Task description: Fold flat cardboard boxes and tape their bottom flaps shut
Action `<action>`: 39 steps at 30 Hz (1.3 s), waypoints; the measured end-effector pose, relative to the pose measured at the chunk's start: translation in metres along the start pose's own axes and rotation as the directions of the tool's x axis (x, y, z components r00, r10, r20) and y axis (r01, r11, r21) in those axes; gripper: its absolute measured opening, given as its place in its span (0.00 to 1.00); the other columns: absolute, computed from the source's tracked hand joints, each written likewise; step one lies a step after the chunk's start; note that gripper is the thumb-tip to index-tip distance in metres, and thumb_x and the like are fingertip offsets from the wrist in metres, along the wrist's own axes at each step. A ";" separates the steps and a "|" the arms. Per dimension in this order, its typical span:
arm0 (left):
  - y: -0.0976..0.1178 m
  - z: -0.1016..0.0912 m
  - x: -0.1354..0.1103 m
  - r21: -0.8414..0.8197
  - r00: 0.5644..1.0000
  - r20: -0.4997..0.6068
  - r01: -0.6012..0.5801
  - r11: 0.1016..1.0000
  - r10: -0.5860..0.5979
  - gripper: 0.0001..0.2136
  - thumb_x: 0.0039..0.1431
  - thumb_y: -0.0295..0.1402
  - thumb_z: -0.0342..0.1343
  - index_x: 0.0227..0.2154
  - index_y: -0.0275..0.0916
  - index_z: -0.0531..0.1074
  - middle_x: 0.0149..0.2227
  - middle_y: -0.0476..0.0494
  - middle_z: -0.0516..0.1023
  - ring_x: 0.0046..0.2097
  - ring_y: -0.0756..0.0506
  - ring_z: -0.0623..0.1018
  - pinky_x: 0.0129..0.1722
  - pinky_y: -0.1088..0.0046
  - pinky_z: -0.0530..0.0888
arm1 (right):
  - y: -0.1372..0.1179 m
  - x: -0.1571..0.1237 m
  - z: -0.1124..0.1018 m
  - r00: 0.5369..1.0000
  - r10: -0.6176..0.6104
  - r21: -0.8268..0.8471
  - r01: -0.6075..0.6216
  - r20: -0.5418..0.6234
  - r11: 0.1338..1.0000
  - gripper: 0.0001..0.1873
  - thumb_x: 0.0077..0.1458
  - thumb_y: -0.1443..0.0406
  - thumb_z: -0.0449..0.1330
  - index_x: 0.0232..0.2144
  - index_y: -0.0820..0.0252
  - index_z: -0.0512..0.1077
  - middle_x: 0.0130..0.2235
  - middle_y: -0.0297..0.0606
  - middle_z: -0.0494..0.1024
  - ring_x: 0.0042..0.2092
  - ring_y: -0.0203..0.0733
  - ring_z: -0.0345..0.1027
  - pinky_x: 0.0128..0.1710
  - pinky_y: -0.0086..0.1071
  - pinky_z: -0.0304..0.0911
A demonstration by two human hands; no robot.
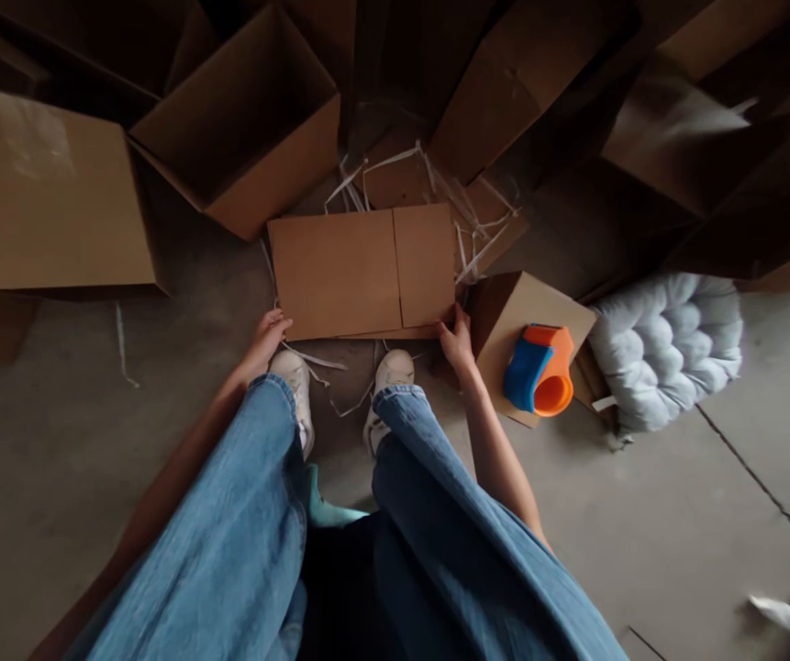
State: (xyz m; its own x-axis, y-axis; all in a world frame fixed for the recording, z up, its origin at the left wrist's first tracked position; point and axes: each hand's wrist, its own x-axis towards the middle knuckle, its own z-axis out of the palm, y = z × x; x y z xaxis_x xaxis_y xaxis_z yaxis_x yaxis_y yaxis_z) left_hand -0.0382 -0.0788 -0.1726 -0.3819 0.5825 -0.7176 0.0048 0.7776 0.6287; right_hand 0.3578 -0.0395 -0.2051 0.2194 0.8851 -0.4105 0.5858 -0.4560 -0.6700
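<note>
A folded-flat cardboard box (339, 275) lies in front of my shoes, with a seam running across its right part. My left hand (271, 332) grips its near left corner, fingers closed over the edge. At the near right corner my right hand (458, 340) holds the same cardboard, thumb on top. Whatever the fingers do beneath the sheet is hidden. White strapping strips (408, 161) lie tangled beyond the cardboard, over more flat pieces. To the right of my right hand, an orange and blue tape dispenser (540, 369) sits on a small carton (525, 312).
An open box (277, 165) and a taped carton (50, 193) stand at the left. Another tall carton (505, 101) leans at the back. A grey tufted cushion (670, 349) is on the right. A white scrap (780, 613) lies on the concrete floor (615, 532).
</note>
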 end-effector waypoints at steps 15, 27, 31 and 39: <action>0.009 -0.001 -0.002 -0.101 0.997 -0.077 0.011 0.995 -0.019 0.13 0.51 0.30 0.61 0.41 0.43 0.72 0.50 0.40 0.78 0.58 0.39 0.75 0.56 0.58 0.74 | -0.022 -0.008 0.002 0.997 0.064 -0.095 -0.059 0.045 0.994 0.40 0.51 0.60 0.61 0.65 0.65 0.58 0.66 0.60 0.59 0.66 0.60 0.60 0.69 0.55 0.52; 0.010 -0.005 -0.005 -0.089 0.995 -0.097 -0.030 0.996 0.021 0.12 0.60 0.31 0.59 0.47 0.37 0.71 0.55 0.42 0.74 0.58 0.43 0.70 0.64 0.56 0.66 | -0.030 -0.013 -0.006 0.977 0.207 -0.006 -0.207 0.055 0.978 0.31 0.49 0.59 0.65 0.55 0.63 0.67 0.61 0.54 0.65 0.63 0.56 0.62 0.70 0.48 0.53; 0.009 -0.007 0.000 -0.081 0.996 -0.093 -0.025 0.996 0.018 0.14 0.59 0.33 0.61 0.47 0.38 0.70 0.55 0.44 0.74 0.57 0.44 0.69 0.66 0.54 0.63 | -0.025 -0.022 -0.009 0.978 0.187 0.031 -0.190 0.091 0.981 0.32 0.49 0.60 0.65 0.56 0.61 0.67 0.62 0.52 0.65 0.65 0.55 0.62 0.71 0.48 0.51; 0.006 -0.004 -0.006 -0.054 0.990 -0.138 -0.046 0.997 0.039 0.12 0.52 0.40 0.64 0.39 0.46 0.73 0.52 0.42 0.77 0.61 0.36 0.72 0.59 0.53 0.74 | -0.015 -0.020 -0.008 0.979 0.190 0.095 -0.197 0.073 0.976 0.29 0.52 0.58 0.65 0.55 0.60 0.69 0.62 0.50 0.67 0.65 0.54 0.62 0.70 0.47 0.53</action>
State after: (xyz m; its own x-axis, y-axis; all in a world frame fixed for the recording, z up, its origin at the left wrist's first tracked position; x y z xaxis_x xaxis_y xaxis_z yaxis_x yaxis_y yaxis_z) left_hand -0.0396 -0.0790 -0.1635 -0.5050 0.5739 -0.6447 -0.0273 0.7360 0.6765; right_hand 0.3513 -0.0498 -0.1817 0.2691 0.7728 -0.5748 0.4541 -0.6281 -0.6319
